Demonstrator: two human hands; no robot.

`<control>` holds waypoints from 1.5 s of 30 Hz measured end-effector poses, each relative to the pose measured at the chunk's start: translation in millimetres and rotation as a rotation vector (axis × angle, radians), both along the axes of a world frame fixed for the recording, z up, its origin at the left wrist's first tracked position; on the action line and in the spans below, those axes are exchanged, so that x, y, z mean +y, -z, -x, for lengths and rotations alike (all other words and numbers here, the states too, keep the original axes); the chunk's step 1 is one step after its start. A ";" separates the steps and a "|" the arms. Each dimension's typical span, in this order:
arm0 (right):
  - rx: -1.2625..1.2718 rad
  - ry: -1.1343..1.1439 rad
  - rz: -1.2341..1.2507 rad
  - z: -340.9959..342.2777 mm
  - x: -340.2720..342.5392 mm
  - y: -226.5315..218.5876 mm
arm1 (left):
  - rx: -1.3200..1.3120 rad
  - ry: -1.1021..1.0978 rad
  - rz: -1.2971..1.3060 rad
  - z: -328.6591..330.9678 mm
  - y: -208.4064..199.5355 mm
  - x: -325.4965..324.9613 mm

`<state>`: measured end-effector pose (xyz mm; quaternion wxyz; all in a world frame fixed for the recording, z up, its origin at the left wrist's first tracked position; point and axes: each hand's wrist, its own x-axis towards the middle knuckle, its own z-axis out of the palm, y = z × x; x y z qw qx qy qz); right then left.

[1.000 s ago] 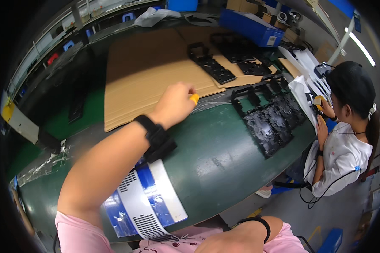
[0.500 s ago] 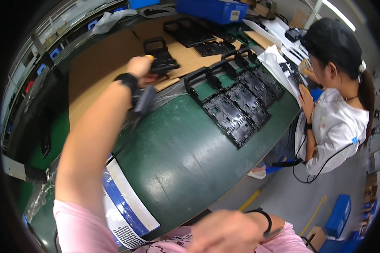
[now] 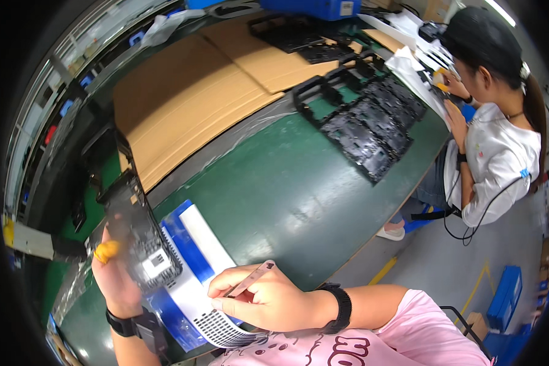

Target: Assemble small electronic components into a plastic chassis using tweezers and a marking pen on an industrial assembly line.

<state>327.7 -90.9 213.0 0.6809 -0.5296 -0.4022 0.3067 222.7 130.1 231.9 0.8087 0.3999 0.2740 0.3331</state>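
My left hand (image 3: 117, 283), with a yellow finger cover on one finger, grips a black plastic frame part (image 3: 141, 235) at the left. The part has an open handle-like end and a whitish square patch on its near end; motion blurs it somewhat. It overlaps a blue and white sheet (image 3: 186, 235) on the table. Closed round a pair of tweezers (image 3: 250, 279), my right hand (image 3: 271, 299) is just right of the part. Below that hand lies a white sheet with rows of small black pieces (image 3: 216, 329); the tweezer tips are hidden by my fingers.
Several black frame parts (image 3: 372, 125) lie in a row on the green table (image 3: 268, 201), with others (image 3: 299, 36) farther back. Flat cardboard (image 3: 177, 104) covers the far left. At the right a co-worker (image 3: 494, 146) handles parts. A blue bin (image 3: 311, 7) stands behind.
My left hand has brought a black frame part from the cardboard toward me. My right hand has moved up and left over the sheet, and the tweezers now show. The view has shifted.
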 end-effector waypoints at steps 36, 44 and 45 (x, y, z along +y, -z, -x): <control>-0.993 0.846 0.302 -147.5 -56.8 -39.5 | -0.049 -0.115 0.194 61.6 18.0 -11.3; -0.869 0.940 0.875 -242.3 -167.9 3.6 | -0.053 -0.071 0.160 55.0 15.4 -13.8; -0.719 0.834 0.831 -242.0 -168.8 5.4 | -0.053 -0.065 0.142 55.2 16.8 -12.8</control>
